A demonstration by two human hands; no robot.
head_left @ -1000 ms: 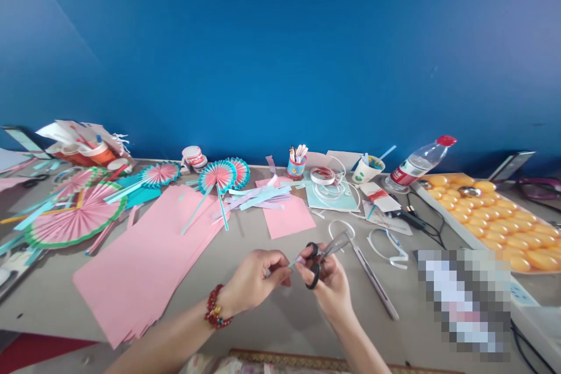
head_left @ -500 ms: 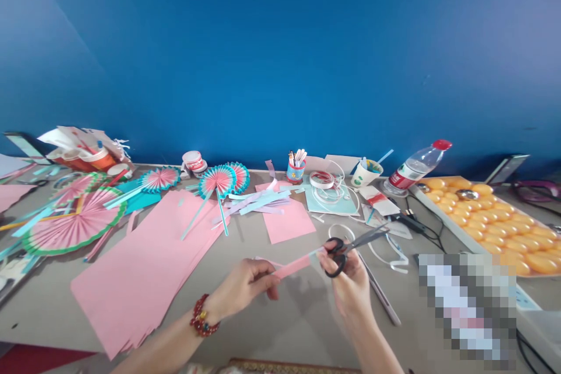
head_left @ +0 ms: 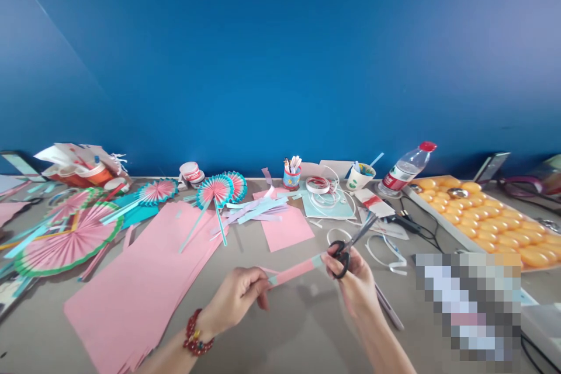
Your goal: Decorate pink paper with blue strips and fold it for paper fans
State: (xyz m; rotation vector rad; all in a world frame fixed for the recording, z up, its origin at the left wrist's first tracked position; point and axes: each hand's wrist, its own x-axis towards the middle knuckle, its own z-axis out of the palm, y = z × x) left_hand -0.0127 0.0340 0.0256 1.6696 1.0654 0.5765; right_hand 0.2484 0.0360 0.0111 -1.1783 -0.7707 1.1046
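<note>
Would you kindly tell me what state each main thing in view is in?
Pink strip: stretched out, pale blue at its ends.
Left hand: pinching one end of the pink strip.
Right hand: closed, holding the scissors and the other end.
Scissors: blades pointing away from the pink strip; opening hard to tell.
Stack of pink sheets: flat, edges uneven.
Green-edged fan: spread open.
Bottle: capped.
Patterned cup: upright, filled.
</note>
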